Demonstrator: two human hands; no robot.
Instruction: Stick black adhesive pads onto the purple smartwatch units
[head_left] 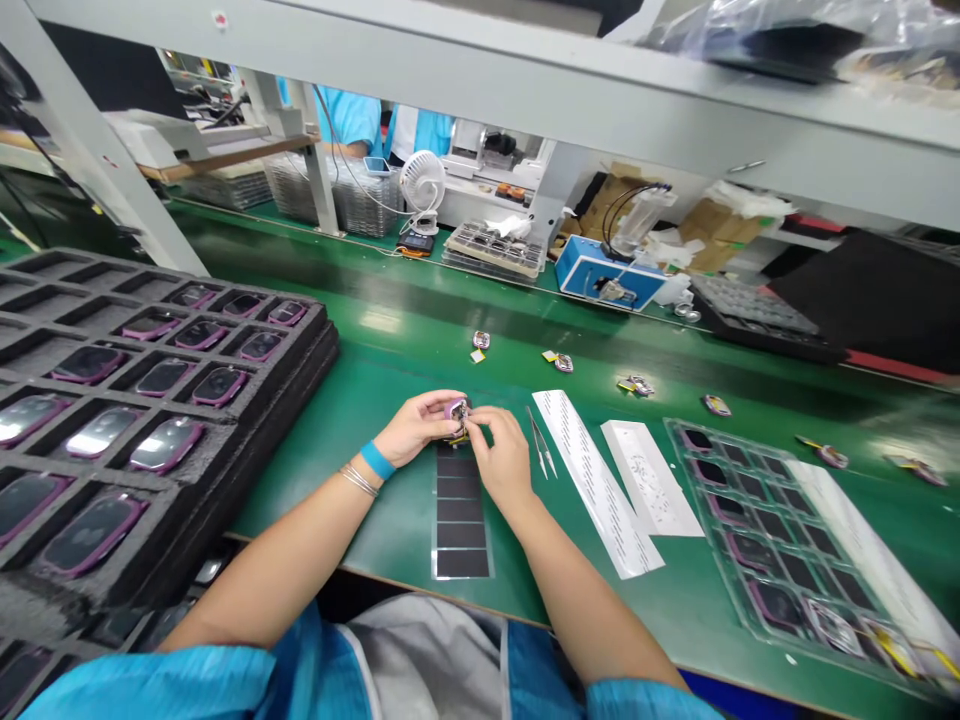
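Both hands are raised over the green bench mat [390, 500]. My left hand [415, 428], with a blue wristband, and my right hand [502, 458] pinch a small purple-rimmed component [457, 412] with yellow tape on it. Steel tweezers [541, 442] lie just right of my right hand. Below my hands is a strip of black rectangular pads on white backing [460, 515]. Several similar components [636, 386] lie loose on the mat ahead. A black foam tray [161, 330] with purple-rimmed oval parts sits left, close to my left forearm.
Two white printed sheets [600, 480] lie to the right, beside a clear plastic tray [765, 540] with dark pockets. Beyond the bench are a blue tester box [609, 272], a white fan [422, 182], stacked trays [491, 250] and a co-worker's blue sleeve [349, 120]. A grey shelf beam [525, 90] crosses overhead.
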